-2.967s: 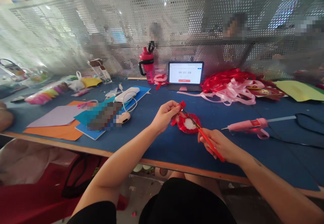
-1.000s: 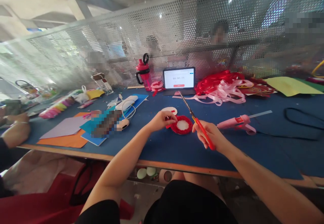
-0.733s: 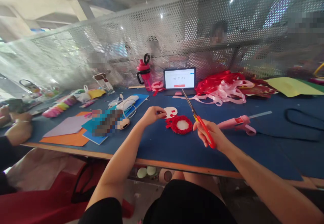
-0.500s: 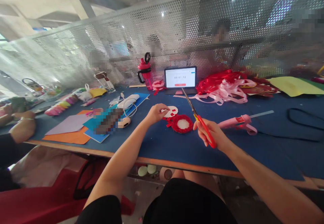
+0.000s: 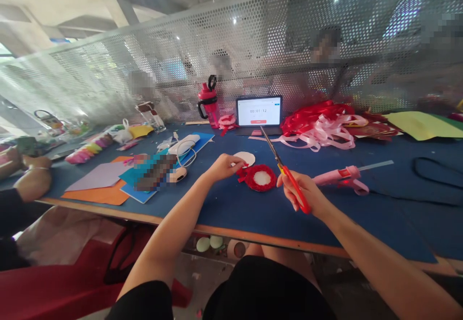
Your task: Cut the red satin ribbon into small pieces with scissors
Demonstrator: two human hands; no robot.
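Observation:
My right hand (image 5: 299, 190) is wrapped round the red-and-yellow handles of a pair of scissors (image 5: 274, 152), whose blades look closed and point away from me. With fingers drawn together, my left hand (image 5: 224, 167) has small red ribbon pieces (image 5: 246, 165) at its fingertips, by the near edge of a white disc (image 5: 247, 158). Just nearer to me lies a round red ruffled piece (image 5: 250, 181) with a pale centre. More red scraps sit at its left side, partly under my fingers. A pink glue gun (image 5: 338, 175) lies right of my right hand.
A tablet (image 5: 259, 111) showing a timer and a pink bottle (image 5: 209, 102) stand by the perforated screen. Red and pink ribbons (image 5: 321, 124) are heaped at the back right. Coloured sheets (image 5: 96, 177) and a white device with a cable (image 5: 184, 145) lie left. A co-worker's hand (image 5: 35, 170) is far left.
My left hand has moved slightly nearer to me and right. The red pieces that lay on the white disc are off its face, gathered at my fingertips. The scissors have hardly moved.

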